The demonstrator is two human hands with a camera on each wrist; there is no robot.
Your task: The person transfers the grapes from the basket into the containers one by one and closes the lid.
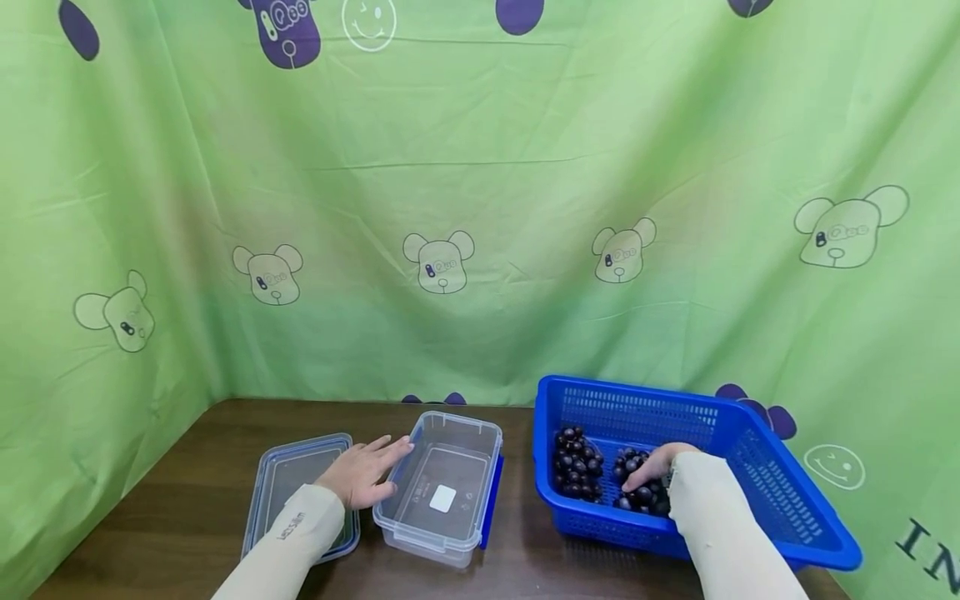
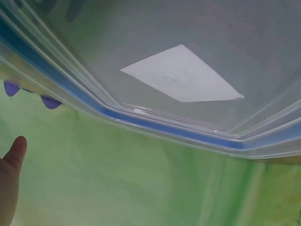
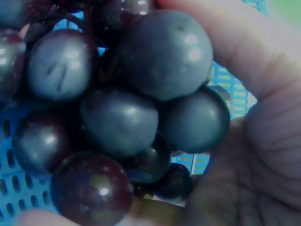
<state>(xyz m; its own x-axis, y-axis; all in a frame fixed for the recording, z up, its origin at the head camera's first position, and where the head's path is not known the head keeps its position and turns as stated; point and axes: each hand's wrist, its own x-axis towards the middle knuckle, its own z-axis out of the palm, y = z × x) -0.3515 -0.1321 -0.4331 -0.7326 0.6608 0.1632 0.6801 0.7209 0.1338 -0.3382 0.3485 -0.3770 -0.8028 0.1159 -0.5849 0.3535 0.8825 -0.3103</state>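
Note:
My left hand (image 1: pixel 365 475) spreads its fingers at the left rim of a clear plastic container (image 1: pixel 420 521), fingertips right at the edge. A white label (image 1: pixel 442 498) shows on its floor. Beneath that wrist lies a clear lid (image 1: pixel 262 492) with a bluish rim. In the left wrist view, the thumb (image 2: pixel 13 162) stands apart from clear plastic with a blue band (image 2: pixel 169 128). Inside the blue basket (image 1: pixel 686 542), my right hand (image 1: pixel 660 465) curls its fingers and thumb round a bunch of dark grapes (image 3: pixel 120 122), close over the basket's floor. Another grape bunch (image 1: pixel 576 467) lies left of it.
The basket's slotted walls rise around the right hand. A blue clip flap (image 1: pixel 491 504) sticks out on the container's right side, towards the basket. All stand on a dark brown table (image 1: pixel 187 475), with a green patterned cloth (image 1: pixel 510 317) hanging behind.

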